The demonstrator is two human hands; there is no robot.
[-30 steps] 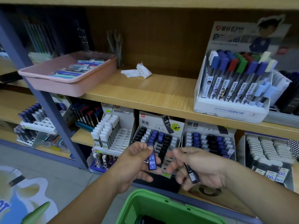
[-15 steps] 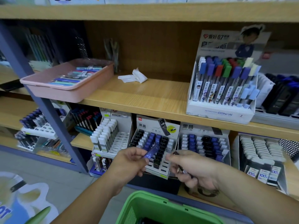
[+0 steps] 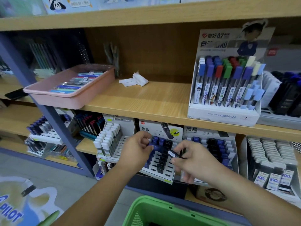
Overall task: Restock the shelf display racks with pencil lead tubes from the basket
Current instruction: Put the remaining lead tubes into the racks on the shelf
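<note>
moved: since half a second ago your left hand [image 3: 136, 150] has gone up from below the HB 0.7 rack [image 3: 160, 174] onto its upper left rows. The black tube [image 3: 175, 154] in your right hand [image 3: 193, 162] was tucked under before and now sticks out over the rack face.
left hand: fingers curled, pinching a blue tube [image 3: 154, 146] at the fingertips.
blue tube: sits against the rack's top-left blue rows. You can't tell from here whether it is seated in a slot.
right hand: thumb and forefinger pinch the black tube by its right end, other fingers loosely curled below.
black tube: white label up, lying roughly level, left end over the rack's middle column of black tubes. It is above them, and contact is unclear.
HB 0.7 rack: tilted back under the wooden shelf, with blue columns on the left, black in the centre and empty slots in the lower rows.
green basket [image 3: 162, 212]: below the rack, at the bottom edge of the view. Its contents are too dark to read.
second rack [image 3: 215, 149]: just right of the HB 0.7 rack, mixed blue and black tubes.
white-cap rack [image 3: 110, 144]: just left of it, partly filled.
pink tray [image 3: 70, 95]: on the shelf above the rack and off to the left, holding pens.
crumpled paper [image 3: 135, 79]: on that same shelf, roughly straight above the rack.
Conan box [image 3: 224, 115]: on that same shelf, above and right of the rack.
</note>
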